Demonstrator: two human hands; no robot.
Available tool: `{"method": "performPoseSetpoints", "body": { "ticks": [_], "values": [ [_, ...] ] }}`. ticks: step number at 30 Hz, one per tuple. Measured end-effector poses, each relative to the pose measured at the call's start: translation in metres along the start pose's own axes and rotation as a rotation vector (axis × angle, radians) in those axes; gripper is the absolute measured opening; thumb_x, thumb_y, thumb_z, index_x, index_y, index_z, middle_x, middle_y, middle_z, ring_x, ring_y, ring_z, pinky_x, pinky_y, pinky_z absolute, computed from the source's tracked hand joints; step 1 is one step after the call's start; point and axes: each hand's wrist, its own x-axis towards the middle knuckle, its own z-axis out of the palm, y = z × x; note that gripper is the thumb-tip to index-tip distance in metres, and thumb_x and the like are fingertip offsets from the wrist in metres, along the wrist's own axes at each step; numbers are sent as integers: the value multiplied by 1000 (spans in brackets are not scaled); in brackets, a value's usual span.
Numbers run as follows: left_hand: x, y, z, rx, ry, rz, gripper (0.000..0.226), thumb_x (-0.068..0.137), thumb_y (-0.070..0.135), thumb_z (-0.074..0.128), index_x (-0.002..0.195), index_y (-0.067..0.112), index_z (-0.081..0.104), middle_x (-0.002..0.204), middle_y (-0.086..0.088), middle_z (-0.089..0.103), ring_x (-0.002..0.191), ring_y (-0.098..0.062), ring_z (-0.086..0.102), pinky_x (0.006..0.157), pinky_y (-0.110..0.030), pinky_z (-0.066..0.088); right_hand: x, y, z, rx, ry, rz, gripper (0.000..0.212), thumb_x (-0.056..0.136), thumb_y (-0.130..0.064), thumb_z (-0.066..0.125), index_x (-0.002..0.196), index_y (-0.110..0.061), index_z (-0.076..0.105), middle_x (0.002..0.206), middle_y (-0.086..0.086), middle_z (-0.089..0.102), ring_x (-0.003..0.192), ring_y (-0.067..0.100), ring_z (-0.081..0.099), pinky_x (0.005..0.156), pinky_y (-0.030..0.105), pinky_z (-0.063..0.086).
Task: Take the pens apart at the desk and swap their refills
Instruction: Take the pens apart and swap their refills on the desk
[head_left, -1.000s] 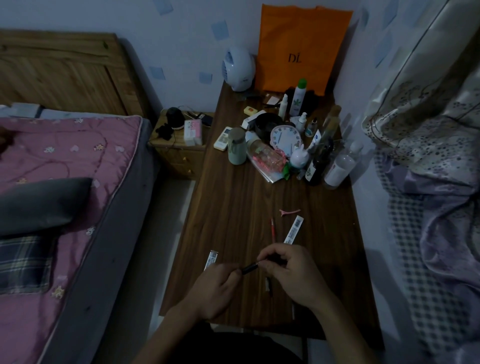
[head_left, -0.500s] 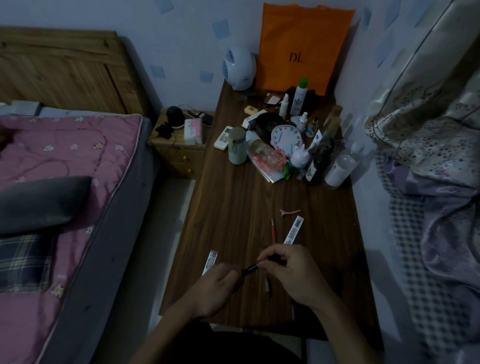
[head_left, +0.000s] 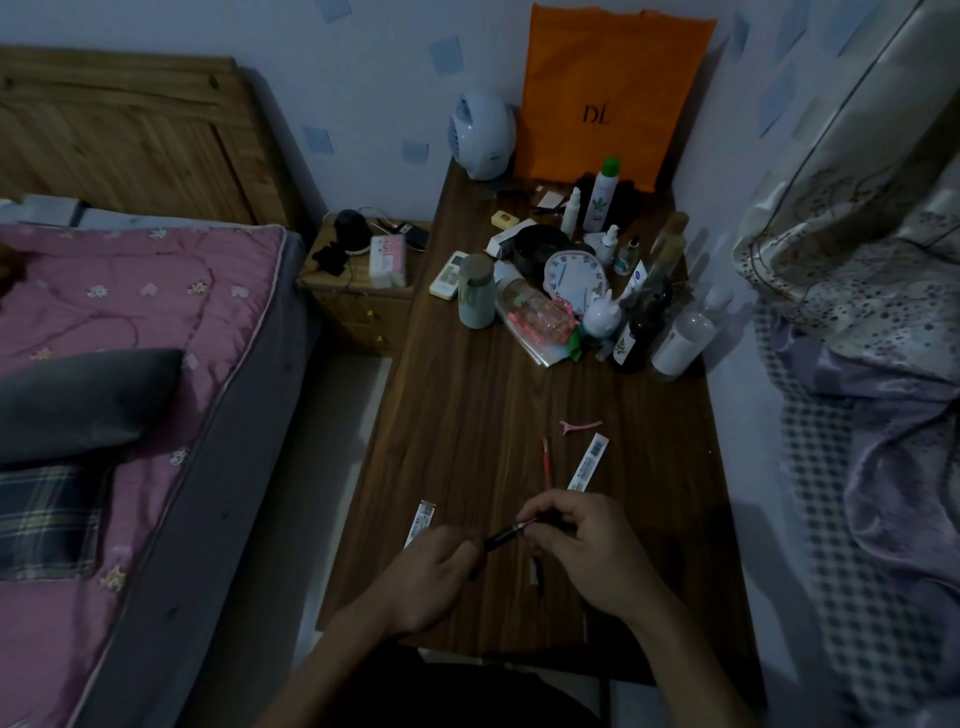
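Both hands on one dark pen, low over the near end of the desk.

Left hand (head_left: 434, 574) has its fingers curled round the lower end of the dark pen (head_left: 501, 538). Right hand (head_left: 589, 551) pinches the upper end at its fingertips, and the pen tilts up toward the right. Too dim to tell whether the barrel is separated at the joint. A short dark pen part (head_left: 536, 571) lies on the wooden desk (head_left: 467, 415) just below and between the hands. A thin red pen piece (head_left: 546, 462) lies beyond the right hand, next to a white barcode strip (head_left: 587, 465). A pink hair clip (head_left: 581, 426) sits just past those. A second barcode strip (head_left: 420, 522) lies by the left hand, near the desk's left edge. At the far end are bottles, a clock (head_left: 571, 275) and an orange bag (head_left: 613, 93) at the wall.
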Motion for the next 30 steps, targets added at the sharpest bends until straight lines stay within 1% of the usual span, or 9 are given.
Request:
{"method": "performPoseSetpoints", "body": {
  "ticks": [3, 7, 9, 11, 15, 19, 23, 26, 30],
  "values": [
    [0, 1, 0, 23, 4, -2, 43, 98, 9, 40, 57, 21, 38, 54, 5, 41, 52, -2, 41, 60, -30, 33, 1, 0, 1, -32, 8, -8, 26, 90, -19, 70, 90, -45, 71, 90, -14, 73, 82, 8, 72, 72, 32, 63],
    [0, 4, -2, 86, 5, 6, 36, 96, 20, 38, 59, 19, 41, 54, 4, 43, 55, -6, 43, 64, -37, 39, 2, 0, 2, -64, 15, -13, 24, 90, -21, 70, 90, -44, 70, 87, -17, 72, 78, 8, 71, 65, 25, 61],
    [0, 5, -2, 149, 22, 14, 35, 95, 23, 38, 62, 15, 46, 54, 4, 44, 57, -13, 49, 66, -41, 42, 2, 0, 2, -86, 27, -37, 28, 89, -20, 70, 86, -48, 69, 87, -20, 71, 82, 3, 70, 65, 16, 55],
    [0, 3, 1, 202, 39, 19, 34, 97, 21, 40, 67, 11, 50, 58, 4, 48, 64, -21, 55, 66, -43, 44, 2, 0, 3, -112, 36, -45, 31, 89, -22, 70, 84, -52, 66, 89, -24, 69, 86, -1, 68, 65, 11, 52],
    [0, -1, 3, 225, 56, 19, 34, 94, 30, 36, 69, 11, 49, 61, 1, 53, 64, -23, 56, 65, -44, 47, 2, 4, 7, -102, 46, -28, 32, 89, -20, 69, 83, -51, 65, 89, -21, 70, 83, 2, 69, 63, 19, 55],
    [-1, -5, 4, 259, 61, 25, 34, 94, 31, 37, 67, 15, 47, 54, 4, 46, 57, -14, 49, 62, -42, 45, 1, 8, 11, -71, 50, 0, 25, 90, -18, 69, 81, -42, 67, 88, -17, 70, 82, 6, 69, 67, 23, 57],
    [1, -12, 6, 209, 78, -1, 33, 98, 24, 41, 70, 12, 52, 52, 6, 44, 59, -14, 50, 64, -41, 43, 2, 13, 8, 8, 53, 11, 16, 86, -22, 72, 92, -37, 70, 93, -16, 71, 90, 3, 68, 69, 18, 56],
    [2, -23, 8, 125, 103, -57, 32, 99, 19, 42, 70, 12, 55, 53, 5, 47, 56, -8, 48, 63, -36, 40, 8, 28, 7, 75, 118, 123, 15, 88, -25, 70, 99, -36, 69, 95, -11, 71, 90, 3, 68, 70, 20, 56],
    [5, -43, 14, 121, 120, -128, 31, 98, 18, 44, 70, 11, 57, 53, 5, 47, 57, -9, 48, 62, -36, 37, 15, 65, 14, -58, 178, 254, 13, 92, -23, 67, 95, -36, 65, 100, -16, 67, 91, -2, 63, 69, 11, 46]
  ]
}}
